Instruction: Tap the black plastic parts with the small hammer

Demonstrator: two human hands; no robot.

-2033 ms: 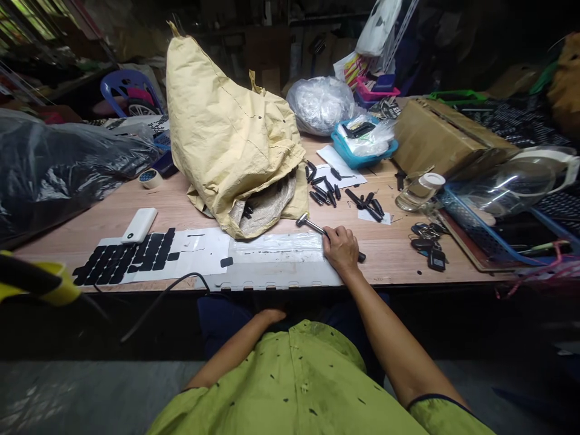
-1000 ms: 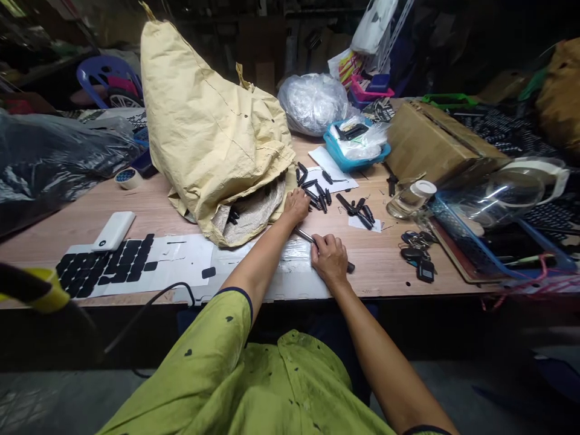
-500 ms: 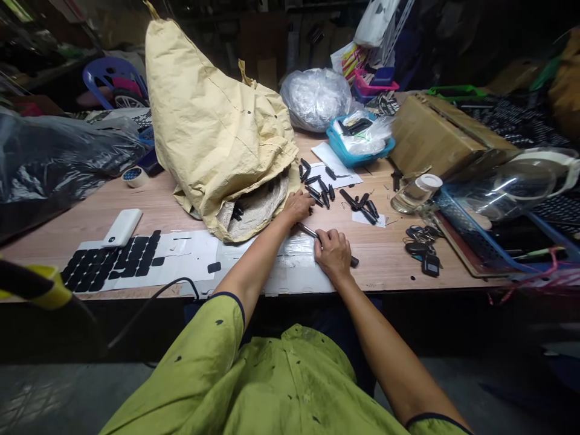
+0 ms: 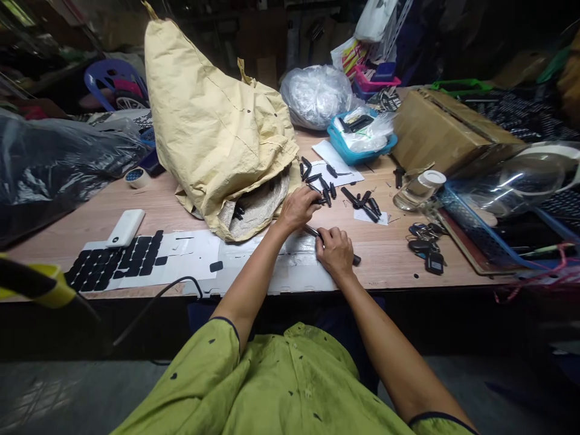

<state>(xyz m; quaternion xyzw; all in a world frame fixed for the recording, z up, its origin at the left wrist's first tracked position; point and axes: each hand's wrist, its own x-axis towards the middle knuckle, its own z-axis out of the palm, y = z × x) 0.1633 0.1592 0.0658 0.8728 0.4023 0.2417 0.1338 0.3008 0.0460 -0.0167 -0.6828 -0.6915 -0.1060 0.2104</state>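
My right hand (image 4: 335,251) is closed around a small hammer (image 4: 356,260) with a black handle, resting on a clear plastic strip (image 4: 296,249) at the front of the wooden table (image 4: 394,254). My left hand (image 4: 299,207) reaches forward with fingers pinched on a small black part from the pile of black plastic pieces (image 4: 324,184). The hammer's metal shaft (image 4: 312,230) lies between the two hands. A big tan paper sack (image 4: 217,133) with an open mouth stands just left of my left hand.
A white sheet with black stickers (image 4: 131,260) and a white power bank (image 4: 125,227) lie to the left. Keys (image 4: 426,251), a clear jar (image 4: 419,190), a cardboard box (image 4: 439,133), a blue tray (image 4: 360,145) and a blue basket (image 4: 480,232) crowd the right. A black cable (image 4: 154,302) hangs off the front edge.
My left hand came up from my lap to the pile of black pieces and now pinches one. My right hand stayed on the hammer.
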